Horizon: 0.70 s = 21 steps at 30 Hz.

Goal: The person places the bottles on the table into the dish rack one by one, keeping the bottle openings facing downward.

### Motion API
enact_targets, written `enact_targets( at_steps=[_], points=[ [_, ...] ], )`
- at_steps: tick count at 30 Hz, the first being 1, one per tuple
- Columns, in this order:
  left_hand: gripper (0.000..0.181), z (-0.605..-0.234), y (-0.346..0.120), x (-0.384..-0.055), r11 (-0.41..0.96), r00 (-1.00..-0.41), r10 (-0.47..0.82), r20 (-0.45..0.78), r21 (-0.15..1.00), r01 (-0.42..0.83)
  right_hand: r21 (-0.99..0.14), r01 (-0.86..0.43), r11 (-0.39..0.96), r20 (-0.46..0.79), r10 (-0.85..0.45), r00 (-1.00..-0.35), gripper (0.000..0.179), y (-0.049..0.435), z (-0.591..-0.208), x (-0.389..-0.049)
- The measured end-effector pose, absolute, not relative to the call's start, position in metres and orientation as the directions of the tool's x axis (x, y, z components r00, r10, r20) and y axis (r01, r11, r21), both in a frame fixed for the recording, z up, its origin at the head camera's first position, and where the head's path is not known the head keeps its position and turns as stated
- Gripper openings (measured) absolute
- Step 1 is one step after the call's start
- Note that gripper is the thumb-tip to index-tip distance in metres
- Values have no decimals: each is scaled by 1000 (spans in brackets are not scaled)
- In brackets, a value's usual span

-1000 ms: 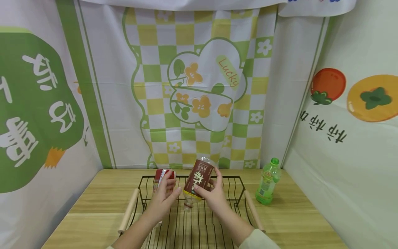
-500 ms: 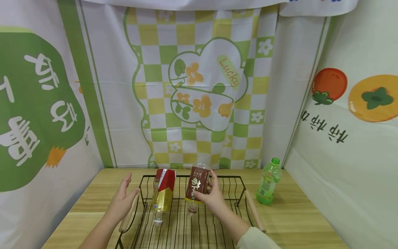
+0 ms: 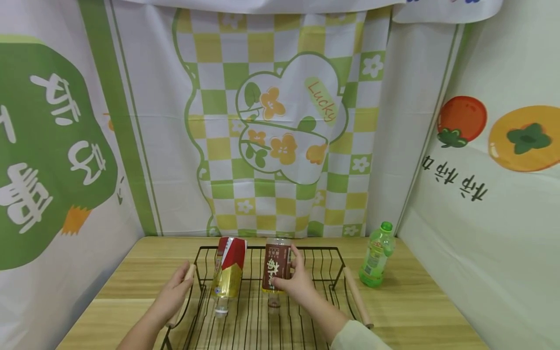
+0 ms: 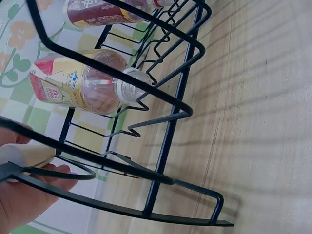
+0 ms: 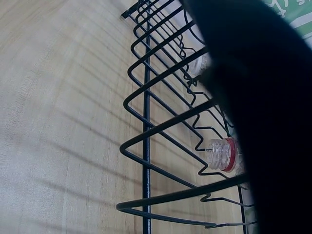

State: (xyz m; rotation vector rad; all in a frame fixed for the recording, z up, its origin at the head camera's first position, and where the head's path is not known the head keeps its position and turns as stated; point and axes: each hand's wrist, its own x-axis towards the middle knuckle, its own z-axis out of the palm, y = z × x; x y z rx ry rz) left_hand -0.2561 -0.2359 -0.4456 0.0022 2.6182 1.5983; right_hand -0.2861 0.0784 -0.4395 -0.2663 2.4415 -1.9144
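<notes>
In the head view my right hand [image 3: 297,282] grips a clear plastic bottle with a brown label [image 3: 276,265], tilted neck down in the black wire dish rack [image 3: 245,335]. A red ring circles the bottle's neck [image 5: 225,155] among the wires in the right wrist view. To its left, a red-and-yellow labelled bottle [image 3: 230,267] leans neck down in the same rack, its threaded white mouth [image 4: 131,87] showing in the left wrist view. My left hand [image 3: 171,294] holds the rack's left wooden handle [image 4: 29,155], fingers and thumb on either side of it.
A green bottle [image 3: 377,255] stands upright on the wooden table [image 3: 420,301], right of the rack. The rack's other wooden handle [image 3: 358,296] lies between them. Printed cloth [image 3: 280,204] hangs behind the table and on both sides.
My left hand has left the red-and-yellow bottle and moved left onto the rack's handle. My right hand has turned the brown-labelled bottle more upright, neck down, and lowered it into the rack.
</notes>
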Motion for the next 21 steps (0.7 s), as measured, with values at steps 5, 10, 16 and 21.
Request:
enact_targets(
  at_steps=[5,10,16,21],
  points=[
    [61,-448,-237,-256,428,-997,49,-65,903,-38,-961,-101,258,62,-154,-986,108,79,-441,-286],
    [61,-448,-237,-255,395,-996,58,-71,918,-42,-957,-87,276,47,-150,-988,109,78,-443,-286],
    [60,-449,-237,-254,403,-997,48,-61,914,-36,-940,-103,326,48,-173,-984,107,78,-444,-286],
    [60,-450,-237,-255,406,-998,44,-55,913,-32,-932,-110,344,38,-209,-977,107,78,-443,-286]
  ],
)
